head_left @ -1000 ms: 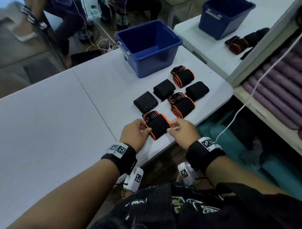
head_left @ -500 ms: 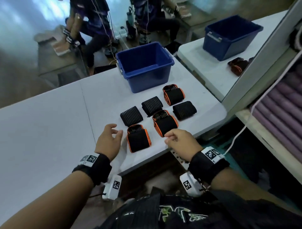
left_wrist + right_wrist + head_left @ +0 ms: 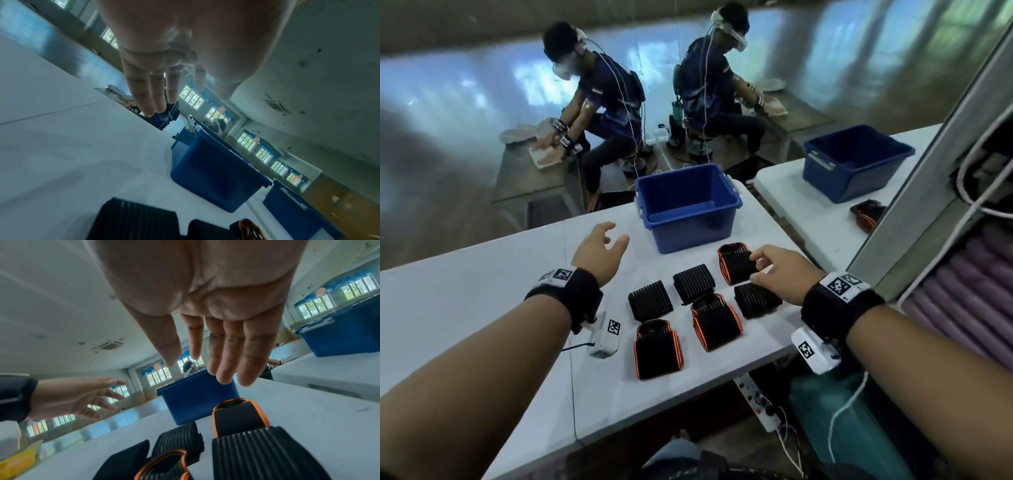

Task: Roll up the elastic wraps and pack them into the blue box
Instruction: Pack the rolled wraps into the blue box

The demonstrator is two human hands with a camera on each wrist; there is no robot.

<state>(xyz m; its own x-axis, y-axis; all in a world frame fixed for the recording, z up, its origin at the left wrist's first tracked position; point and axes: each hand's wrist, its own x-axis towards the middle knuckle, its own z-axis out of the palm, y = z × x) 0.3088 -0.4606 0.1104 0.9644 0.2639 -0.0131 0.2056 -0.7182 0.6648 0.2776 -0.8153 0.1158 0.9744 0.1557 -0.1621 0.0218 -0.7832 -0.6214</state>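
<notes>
An empty blue box (image 3: 691, 229) (image 3: 211, 175) (image 3: 195, 400) stands at the far side of the white table (image 3: 482, 308). In front of it lie several rolled wraps. Three are plain black and ribbed (image 3: 650, 301) (image 3: 693, 282) (image 3: 756, 299). Three have orange edges (image 3: 657, 349) (image 3: 715, 322) (image 3: 732, 267). My left hand (image 3: 616, 236) (image 3: 185, 104) (image 3: 82, 395) hovers open and empty, left of the box. My right hand (image 3: 756, 260) (image 3: 197, 369) hangs just over the far orange-edged wrap (image 3: 238, 417), fingers straight, holding nothing.
Another blue box (image 3: 856, 161) and a dark wrap (image 3: 866, 212) sit on the table to the right. A shelf of purple mats (image 3: 962, 291) stands at the right. A power strip (image 3: 756, 401) hangs below the table's front edge. Two people (image 3: 599, 102) sit behind.
Both hands let go of the near orange-edged wrap, which now lies on the table. The left hand moved forward beside the box; the right hand moved forward over the far orange-edged wrap.
</notes>
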